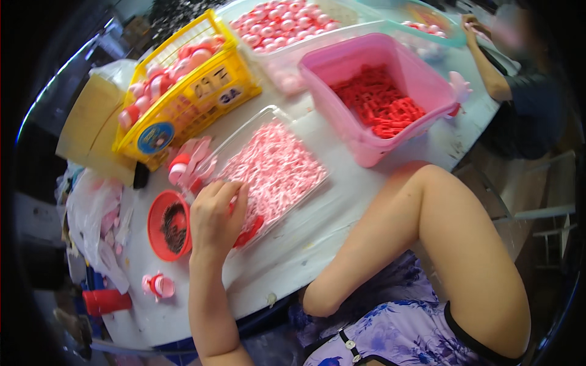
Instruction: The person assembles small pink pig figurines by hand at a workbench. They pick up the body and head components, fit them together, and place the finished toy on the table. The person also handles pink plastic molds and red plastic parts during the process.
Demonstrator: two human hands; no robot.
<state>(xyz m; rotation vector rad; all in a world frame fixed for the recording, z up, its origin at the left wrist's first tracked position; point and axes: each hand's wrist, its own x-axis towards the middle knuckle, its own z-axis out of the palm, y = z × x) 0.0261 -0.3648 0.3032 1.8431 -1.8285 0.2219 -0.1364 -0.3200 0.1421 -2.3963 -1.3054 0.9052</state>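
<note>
My left hand [217, 210] is over the left edge of a shallow clear tray [268, 110] heaped with small pale-pink plastic pieces [274, 165]. Its fingers are curled together, and what they hold, if anything, is hidden. Some red pieces [250, 232] lie in the tray's near corner beside it. Left of the hand stands a red bowl [154, 235] with small dark metal-looking parts [174, 226]. Pink plastic parts with a red band [189, 161] lie just beyond the fingers. My right hand does not show; a bare bent limb [421, 201] of mine crosses the right side.
A yellow basket [201, 97] of pink and red parts stands far left. Beyond the tray are a pink bin [366, 152] of red pieces and a clear bin of pink balls [281, 24]. A pink piece [159, 285] and red cup [107, 302] lie near left. Another person's arm [488, 67] shows far right.
</note>
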